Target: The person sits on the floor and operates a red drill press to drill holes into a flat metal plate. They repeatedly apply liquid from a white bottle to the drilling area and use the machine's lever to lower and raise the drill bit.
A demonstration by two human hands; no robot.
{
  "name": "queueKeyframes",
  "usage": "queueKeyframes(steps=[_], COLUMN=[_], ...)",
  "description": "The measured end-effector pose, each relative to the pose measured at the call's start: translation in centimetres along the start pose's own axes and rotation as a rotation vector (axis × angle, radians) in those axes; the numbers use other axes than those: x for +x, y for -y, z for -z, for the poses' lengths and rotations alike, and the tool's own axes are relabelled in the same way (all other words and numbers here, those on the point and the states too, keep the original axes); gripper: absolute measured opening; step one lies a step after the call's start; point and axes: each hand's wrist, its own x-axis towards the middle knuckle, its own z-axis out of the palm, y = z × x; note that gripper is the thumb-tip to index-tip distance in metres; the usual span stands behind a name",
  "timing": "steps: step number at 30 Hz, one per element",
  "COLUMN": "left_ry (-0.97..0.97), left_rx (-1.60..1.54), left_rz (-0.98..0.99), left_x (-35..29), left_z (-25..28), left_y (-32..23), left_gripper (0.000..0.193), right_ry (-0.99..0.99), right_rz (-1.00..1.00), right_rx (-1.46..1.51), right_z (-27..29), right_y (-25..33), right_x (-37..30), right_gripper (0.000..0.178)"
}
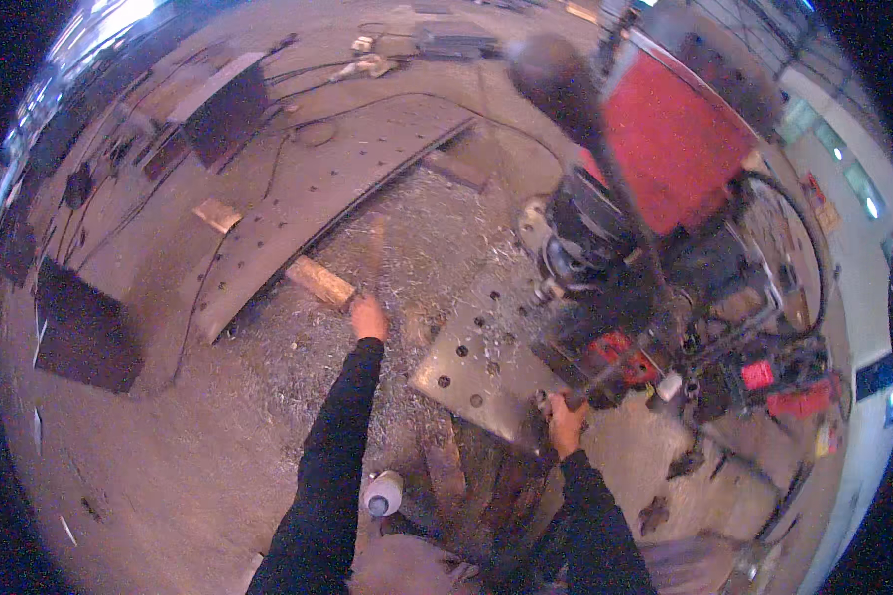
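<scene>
My left hand [369, 319] is stretched forward over the chip-strewn floor, fingers closed. A blurred, brownish stick-like shape [377, 243] rises from it; its kind is unclear. Just beyond that hand, a wooden block [320, 282] juts from under a long steel plate. My right hand [567, 424] is closed around the end of a grey bar-like lever [602, 377] at the machine, beside the right corner of a smaller steel plate [501, 392] with several round holes. The drilling machine [566, 253], with a red housing [675, 139], stands over this plate's far right side.
The long drilled steel plate [337, 183] lies across the left and far floor. Metal shavings [278, 387] cover the ground between the plates. A white bottle [382, 493] stands close to my left forearm. Dark steel pieces [84, 327] stand at left; cables [417, 96] cross the far floor.
</scene>
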Motion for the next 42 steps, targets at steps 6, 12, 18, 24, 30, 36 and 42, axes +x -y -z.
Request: queueKeyframes(steps=[6, 12, 18, 24, 30, 36, 42], left_ry=[-0.189, -0.016, 0.233, 0.359, 0.292, 0.036, 0.045], left_rx=[-0.179, -0.394, -0.444, -0.434, -0.463, -0.002, -0.328], left_rz=[-0.213, -0.227, -0.331, -0.389, -0.401, -0.190, -0.035], left_x=[-1.0, -9.1, -7.8, -5.6, -0.2, 1.8, -3.5], left_z=[9.7, 20.5, 21.1, 14.2, 11.6, 9.8, 15.9], left_y=[6.2, -1.1, -1.7, -7.0, -1.7, -3.9, -3.4], left_gripper=[0.024, 0.017, 0.016, 0.016, 0.016, 0.019, 0.022], right_ry=[0.228, 0.049, 0.109, -0.022, 0.120, 0.071, 0.088], right_rz=[-0.141, -0.042, -0.033, 0.598, 0.006, -0.132, -0.172], right_rx=[0.479, 0.131, 0.083, -0.674, 0.057, 0.114, 0.113], right_z=[-3.6, -2.1, -4.7, -0.8, -4.0, -3.0, -0.3], right_y=[-2.9, -4.4, 0.1, -6.4, 0.3, -1.7, -4.0], right_x=[2.1, 0.6, -1.0, 2.2, -0.9, -0.5, 0.0], right_gripper=[0.017, 0.014, 0.013, 0.015, 0.016, 0.019, 0.014])
